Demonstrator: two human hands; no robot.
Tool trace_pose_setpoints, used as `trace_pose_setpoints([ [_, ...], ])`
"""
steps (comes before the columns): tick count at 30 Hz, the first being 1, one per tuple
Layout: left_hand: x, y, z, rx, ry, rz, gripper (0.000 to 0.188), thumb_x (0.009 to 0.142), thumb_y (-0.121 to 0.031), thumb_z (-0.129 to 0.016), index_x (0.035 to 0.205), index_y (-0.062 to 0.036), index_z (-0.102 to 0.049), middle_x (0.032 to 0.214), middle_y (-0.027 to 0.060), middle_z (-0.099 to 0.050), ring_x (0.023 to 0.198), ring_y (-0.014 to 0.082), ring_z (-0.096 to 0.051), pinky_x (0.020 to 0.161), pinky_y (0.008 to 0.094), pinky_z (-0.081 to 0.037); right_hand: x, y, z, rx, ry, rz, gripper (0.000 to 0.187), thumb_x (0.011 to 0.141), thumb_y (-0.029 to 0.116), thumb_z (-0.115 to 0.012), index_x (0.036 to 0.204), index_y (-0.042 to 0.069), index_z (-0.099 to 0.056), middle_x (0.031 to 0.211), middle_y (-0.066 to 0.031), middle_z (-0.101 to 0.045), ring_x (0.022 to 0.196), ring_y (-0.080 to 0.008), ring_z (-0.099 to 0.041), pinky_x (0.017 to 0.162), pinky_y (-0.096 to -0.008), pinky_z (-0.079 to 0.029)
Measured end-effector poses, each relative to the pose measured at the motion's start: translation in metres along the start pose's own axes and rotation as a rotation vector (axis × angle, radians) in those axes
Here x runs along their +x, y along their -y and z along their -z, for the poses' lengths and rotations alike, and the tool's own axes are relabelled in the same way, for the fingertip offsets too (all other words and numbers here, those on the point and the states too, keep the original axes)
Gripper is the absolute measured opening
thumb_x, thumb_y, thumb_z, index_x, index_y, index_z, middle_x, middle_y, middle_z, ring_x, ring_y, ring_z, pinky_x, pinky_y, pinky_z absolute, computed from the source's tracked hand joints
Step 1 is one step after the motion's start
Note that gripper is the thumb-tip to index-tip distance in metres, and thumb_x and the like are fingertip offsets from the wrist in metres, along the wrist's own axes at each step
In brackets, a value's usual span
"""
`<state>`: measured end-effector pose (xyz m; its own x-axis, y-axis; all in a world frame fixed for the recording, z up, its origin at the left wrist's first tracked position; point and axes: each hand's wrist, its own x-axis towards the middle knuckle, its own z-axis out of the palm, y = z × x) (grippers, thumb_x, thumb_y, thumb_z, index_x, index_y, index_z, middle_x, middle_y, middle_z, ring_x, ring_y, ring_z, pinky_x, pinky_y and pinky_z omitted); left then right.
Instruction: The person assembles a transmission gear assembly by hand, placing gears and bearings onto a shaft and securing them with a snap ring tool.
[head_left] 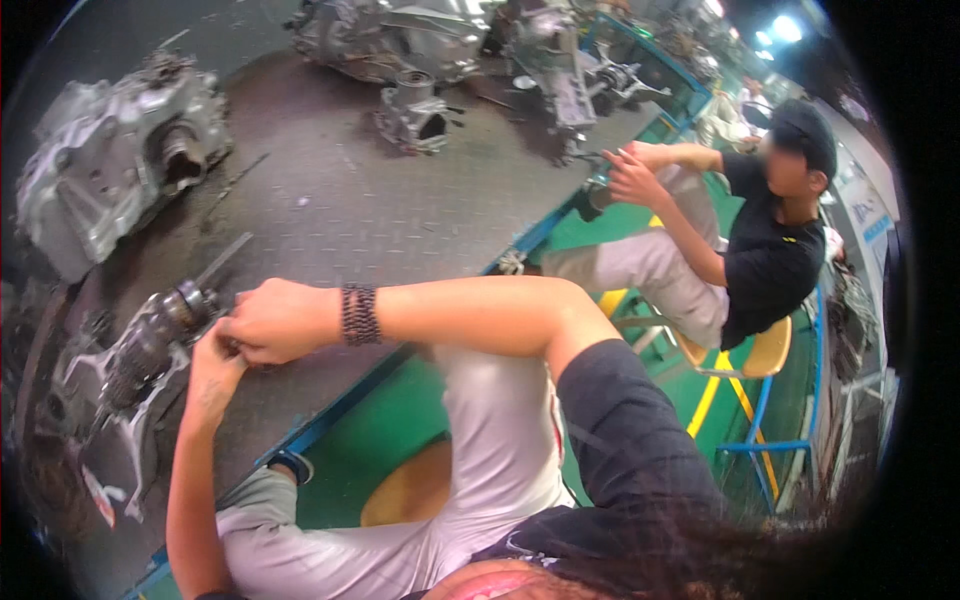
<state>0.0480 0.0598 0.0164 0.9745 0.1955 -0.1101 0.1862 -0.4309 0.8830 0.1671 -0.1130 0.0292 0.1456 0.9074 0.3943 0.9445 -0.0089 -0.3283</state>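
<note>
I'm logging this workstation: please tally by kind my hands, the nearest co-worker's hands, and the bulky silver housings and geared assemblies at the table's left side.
Your left hand and right hand: 2
Co-worker's hands: 2
Bulky silver housing: 1
Geared assembly: 1
Total: 6

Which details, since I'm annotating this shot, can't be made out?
Anything between left grip and right grip: head view, hidden by those grips.
Far side of the large silver casing: head view, cut off by the upper edge.
Rest of the brown seat: head view, covered by pale trousers.
Far metal parts: head view, blurred and too small with distance.
</note>
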Motion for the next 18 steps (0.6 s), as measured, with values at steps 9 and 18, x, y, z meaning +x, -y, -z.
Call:
trace_pose_setpoints([
  [9,0.003,0.026,0.011,-0.263,0.085,-0.037,0.046,0.094,0.009,-0.063,0.14,0.0064,-0.058,0.126,0.0105,-0.069,0.116,0.0166,-0.069,0.099,0.0294,-0.056,-0.007,-0.016,-0.032,0.01,-0.107,0.059,0.03,0.098,0.034,-0.066,0.103,0.005,-0.071,0.09,-0.0143,-0.076,0.091,-0.0365,-0.074,0.075,-0.0492,-0.061],
  [18,-0.015,0.031,0.003,0.143,0.027,-0.219,0.085,0.085,-0.002,-0.086,0.159,-0.0003,-0.044,0.146,0.0156,-0.056,0.123,0.0235,-0.063,0.092,0.0349,-0.059,-0.005,-0.014,-0.029,0.256,0.039,-0.247,0.041,0.103,0.039,-0.064,0.115,0.0,-0.068,0.104,-0.0227,-0.077,0.098,-0.0454,-0.074,0.088,-0.0532,-0.06],
])
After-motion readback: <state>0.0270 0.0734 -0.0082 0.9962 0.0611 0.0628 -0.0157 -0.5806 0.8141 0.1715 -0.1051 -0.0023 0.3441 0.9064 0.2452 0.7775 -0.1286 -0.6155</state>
